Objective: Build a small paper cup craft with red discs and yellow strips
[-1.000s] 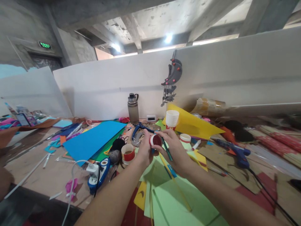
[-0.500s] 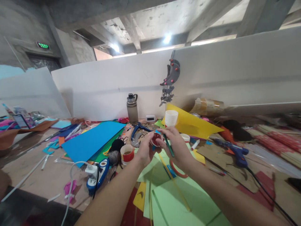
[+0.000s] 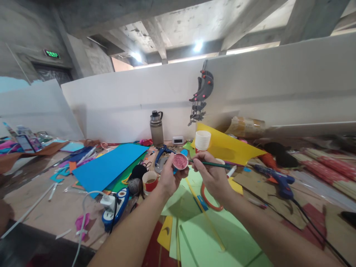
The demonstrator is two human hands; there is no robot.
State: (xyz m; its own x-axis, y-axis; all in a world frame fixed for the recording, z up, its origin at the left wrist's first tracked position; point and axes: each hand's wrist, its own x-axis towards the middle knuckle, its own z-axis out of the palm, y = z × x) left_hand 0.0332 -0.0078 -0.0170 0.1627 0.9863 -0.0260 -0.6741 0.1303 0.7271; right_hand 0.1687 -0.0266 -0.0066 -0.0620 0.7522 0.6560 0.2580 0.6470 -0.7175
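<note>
My left hand point(image 3: 166, 178) grips a small round pot point(image 3: 180, 161), tipped so its pink-red contents face me. My right hand point(image 3: 210, 175) pinches a thin green-handled brush point(image 3: 215, 164), held level with its tip at the pot's right rim. Both hands hover above light green paper sheets point(image 3: 211, 233) on the table. A red ring point(image 3: 209, 198) lies on the paper just under my right wrist.
A red-and-white paper cup point(image 3: 150, 181) stands left of my hands, a stack of white cups point(image 3: 202, 141) behind them. Blue card point(image 3: 107, 165), yellow card point(image 3: 228, 146), a grey bottle point(image 3: 157, 128), blue pliers point(image 3: 162, 154), a blue glue gun point(image 3: 278, 180) and a power strip point(image 3: 115, 205) crowd the table.
The pot has been tilted so its open top faces me. My right hand turned the brush from slanting down to level, and the red ring now lies on the green paper.
</note>
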